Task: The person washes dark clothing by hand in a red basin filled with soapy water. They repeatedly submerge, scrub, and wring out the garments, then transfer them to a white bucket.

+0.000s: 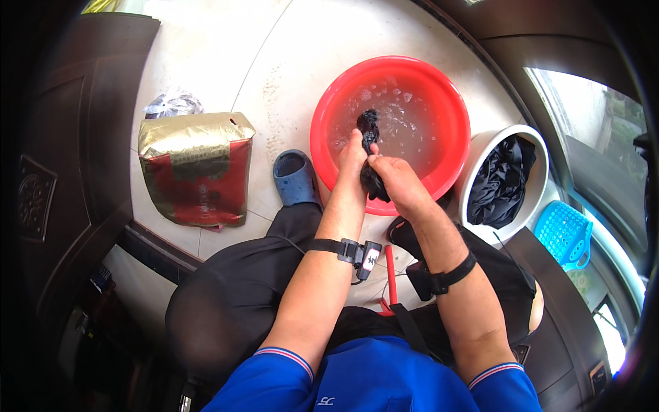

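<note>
A twisted black cloth (371, 180) is gripped between my two hands above the near side of a red plastic basin (453, 170). My left hand (353, 153) is closed around its upper part, and my right hand (399, 177) grips it just below and to the right. One bunched end of the cloth sticks out over the cloudy, sudsy water (406, 129); the other end hangs by the basin's near rim. To the right of the basin, a white bucket (540, 180) holds more black fabric (502, 180).
A gold and red package (195, 170) lies on the tiled floor at left, with a clear plastic bag (175, 103) behind it. A blue clog (295, 177) is on my left foot beside the basin. A light-blue perforated basket (561, 234) is at right, near a dark door panel.
</note>
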A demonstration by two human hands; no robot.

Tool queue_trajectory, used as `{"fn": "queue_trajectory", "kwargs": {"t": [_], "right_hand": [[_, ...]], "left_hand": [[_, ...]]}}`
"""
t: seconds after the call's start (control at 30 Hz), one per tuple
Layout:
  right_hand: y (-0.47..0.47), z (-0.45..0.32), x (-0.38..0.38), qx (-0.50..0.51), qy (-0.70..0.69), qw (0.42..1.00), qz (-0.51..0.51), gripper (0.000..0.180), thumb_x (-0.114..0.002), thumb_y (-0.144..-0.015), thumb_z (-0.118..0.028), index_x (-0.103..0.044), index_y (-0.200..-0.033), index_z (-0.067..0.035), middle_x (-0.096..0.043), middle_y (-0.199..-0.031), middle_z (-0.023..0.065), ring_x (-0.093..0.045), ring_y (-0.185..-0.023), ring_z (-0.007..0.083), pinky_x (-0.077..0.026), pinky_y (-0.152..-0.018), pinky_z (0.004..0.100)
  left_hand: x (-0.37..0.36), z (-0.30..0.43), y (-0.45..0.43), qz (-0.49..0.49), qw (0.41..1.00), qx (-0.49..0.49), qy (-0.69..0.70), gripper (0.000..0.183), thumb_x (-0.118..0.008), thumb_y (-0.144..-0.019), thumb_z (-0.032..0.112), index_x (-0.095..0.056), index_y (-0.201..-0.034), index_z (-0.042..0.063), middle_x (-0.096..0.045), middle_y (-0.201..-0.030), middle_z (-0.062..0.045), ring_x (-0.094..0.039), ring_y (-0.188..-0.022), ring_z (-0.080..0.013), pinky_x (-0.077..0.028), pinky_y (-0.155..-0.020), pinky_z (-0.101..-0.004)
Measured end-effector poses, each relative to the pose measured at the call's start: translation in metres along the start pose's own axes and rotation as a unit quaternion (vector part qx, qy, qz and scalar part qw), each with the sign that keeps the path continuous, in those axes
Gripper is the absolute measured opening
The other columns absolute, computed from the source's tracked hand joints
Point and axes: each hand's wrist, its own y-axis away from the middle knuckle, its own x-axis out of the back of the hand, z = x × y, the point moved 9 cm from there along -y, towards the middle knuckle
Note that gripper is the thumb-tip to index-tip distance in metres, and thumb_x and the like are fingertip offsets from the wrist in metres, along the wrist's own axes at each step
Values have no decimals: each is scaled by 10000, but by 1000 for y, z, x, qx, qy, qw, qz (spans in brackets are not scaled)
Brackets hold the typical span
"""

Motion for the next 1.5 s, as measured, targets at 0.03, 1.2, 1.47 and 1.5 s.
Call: {"fn": "queue_trajectory", "kwargs": {"t": [0.03,1.2,1.47,1.5], "right_hand": [[-5,-7,4,30,64,996,46,379,-524,-1025,-285,-719,-877,4,-687,-739,78,-634,-662,201,-504,-651,341],[-95,-58,90,135,406,862,272,348,-619,-943,-299,-658,-1162,-31,-709,-1073,285,-683,-1043,468,-542,-924,546],[-70,29,10,66,305,945,97,346,-627,-907,-277,-696,-1130,-22,-723,-1027,281,-703,-1017,432,-557,-899,498],[-63,37,7,52,272,957,83,348,-623,-904,-274,-704,-1125,-18,-726,-1004,282,-707,-1000,434,-562,-882,492]], "left_hand": [[2,1,5,31,999,-19,-35,433,-535,-1069,483,-628,-1150,68,-664,-850,-64,-612,-681,-170,-524,-617,-341],[18,-18,-2,39,992,-3,-122,434,-493,-1072,354,-512,-1427,104,-631,-1354,-93,-631,-1098,-198,-495,-905,-371],[39,-33,-25,18,997,64,29,604,-380,-1076,594,-590,-1344,95,-668,-1276,-111,-639,-1115,-274,-534,-928,-458],[40,-30,-25,10,997,61,45,609,-370,-1077,598,-600,-1293,77,-683,-1203,-103,-649,-1103,-284,-533,-965,-496]]}}
